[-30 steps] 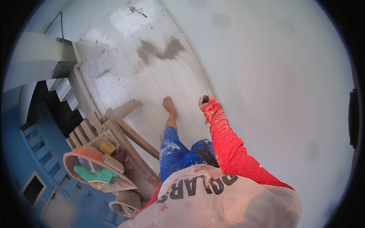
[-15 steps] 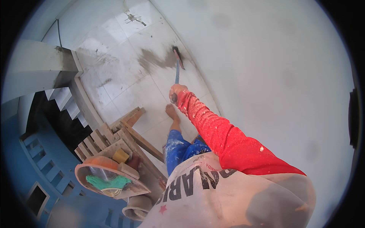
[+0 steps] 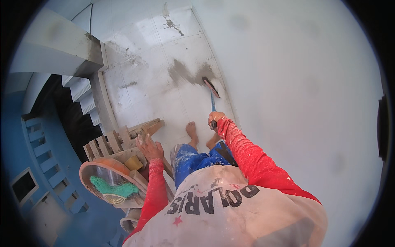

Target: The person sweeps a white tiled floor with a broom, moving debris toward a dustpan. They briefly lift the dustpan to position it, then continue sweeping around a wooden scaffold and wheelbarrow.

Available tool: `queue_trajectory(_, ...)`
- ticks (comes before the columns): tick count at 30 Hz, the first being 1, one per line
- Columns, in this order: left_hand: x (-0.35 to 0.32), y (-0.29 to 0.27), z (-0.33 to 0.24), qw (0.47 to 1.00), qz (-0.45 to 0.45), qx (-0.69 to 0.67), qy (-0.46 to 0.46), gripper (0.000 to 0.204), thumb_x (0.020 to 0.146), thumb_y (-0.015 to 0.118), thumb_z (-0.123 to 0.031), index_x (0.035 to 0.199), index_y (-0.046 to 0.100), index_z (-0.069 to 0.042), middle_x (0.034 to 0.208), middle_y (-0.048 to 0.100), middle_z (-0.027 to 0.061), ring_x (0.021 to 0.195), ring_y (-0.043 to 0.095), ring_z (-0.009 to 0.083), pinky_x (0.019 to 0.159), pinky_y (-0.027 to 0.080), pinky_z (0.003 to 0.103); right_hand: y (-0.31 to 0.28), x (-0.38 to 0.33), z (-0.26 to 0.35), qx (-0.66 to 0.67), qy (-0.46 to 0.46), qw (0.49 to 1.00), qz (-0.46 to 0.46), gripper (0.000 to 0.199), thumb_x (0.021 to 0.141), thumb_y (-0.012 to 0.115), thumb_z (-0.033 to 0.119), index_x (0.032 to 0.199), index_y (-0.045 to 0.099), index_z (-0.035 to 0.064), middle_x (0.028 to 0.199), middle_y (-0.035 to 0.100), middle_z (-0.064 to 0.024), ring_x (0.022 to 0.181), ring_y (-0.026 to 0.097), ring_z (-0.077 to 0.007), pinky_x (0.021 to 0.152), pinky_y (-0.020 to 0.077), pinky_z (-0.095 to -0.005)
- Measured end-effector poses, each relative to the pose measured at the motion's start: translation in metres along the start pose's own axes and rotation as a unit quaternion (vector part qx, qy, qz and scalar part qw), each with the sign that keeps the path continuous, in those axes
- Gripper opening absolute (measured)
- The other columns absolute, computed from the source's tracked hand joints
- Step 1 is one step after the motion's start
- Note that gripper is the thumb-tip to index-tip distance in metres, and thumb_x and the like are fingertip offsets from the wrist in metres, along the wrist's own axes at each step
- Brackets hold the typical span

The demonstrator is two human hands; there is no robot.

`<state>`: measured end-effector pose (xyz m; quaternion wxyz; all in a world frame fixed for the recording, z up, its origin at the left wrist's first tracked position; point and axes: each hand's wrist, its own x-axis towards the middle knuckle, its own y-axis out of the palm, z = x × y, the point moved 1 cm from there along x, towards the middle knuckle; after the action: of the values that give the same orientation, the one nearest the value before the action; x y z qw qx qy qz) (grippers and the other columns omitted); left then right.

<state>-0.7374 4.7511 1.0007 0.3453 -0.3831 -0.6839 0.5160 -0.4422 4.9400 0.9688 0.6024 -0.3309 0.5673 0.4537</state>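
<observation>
- The right hand (image 3: 214, 120) is closed in a fist around the thin blue handle (image 3: 212, 103) of a long tool, near the top of its grip.
- The handle runs straight down and away from the hand to a flat, narrow head (image 3: 211, 87), reddish-brown along its edge, that meets the floor (image 3: 164, 107) at a slant.
- The head sits at the right end of a dark grey smear (image 3: 187, 74), rough-edged and patchy, spread over pale square tiles with faint joint lines.
- The left hand (image 3: 149, 147) lies open with fingers spread, palm down on the top of a wooden frame (image 3: 119, 142) made of short raw slats and planks.
- Both sleeves are red and speckled with pale dried spatter; the shorts are blue and smeared white.
- Two bare feet (image 3: 192, 133) stand on the tiles just below the tool's handle, close together.
- Beside the wooden frame sits a round shallow tray (image 3: 88, 175) with an orange rim, holding a crumpled green mesh (image 3: 113, 190) and a clear cylinder.
- To the right rises a smooth, plain whitish wall (image 3: 296, 103).
- To the left, grey concrete stairs (image 3: 80, 94) step down beside a blue wall.
</observation>
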Motion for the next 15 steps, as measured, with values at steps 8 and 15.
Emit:
queue_trajectory(8, 0.064, 0.044, 0.061, 0.979, 0.032, 0.135, -0.147, 0.068, 0.083, 0.065, -0.034, 0.138, 0.041, -0.003, 0.15, 0.023, 0.0302, 0.143, 0.013, 0.0443, 0.118, 0.011, 0.053, -0.216, -0.111, -0.034, -0.527, -0.079, 0.831, -0.161, 0.048, 0.096, 0.054, 0.031, 0.138, 0.046, 0.01, 0.078, 0.063, -0.0116, 0.061, 0.063, -0.023, 0.054, 0.0522, -0.0394)
queue_trajectory(15, 0.073, 0.044, 0.046, 0.973, 0.043, 0.191, -0.121, 0.057, 0.082, 0.067, -0.034, 0.129, 0.054, -0.005, 0.151, 0.022, 0.0293, 0.143, 0.015, 0.0429, 0.116, 0.02, 0.052, -0.393, -0.046, -0.053, -0.651, -0.161, 0.71, -0.213, 0.046, 0.098, 0.049, 0.036, 0.135, 0.051, 0.0086, 0.118, 0.063, -0.0231, 0.11, 0.06, -0.0402, 0.095, 0.0473, -0.0457)
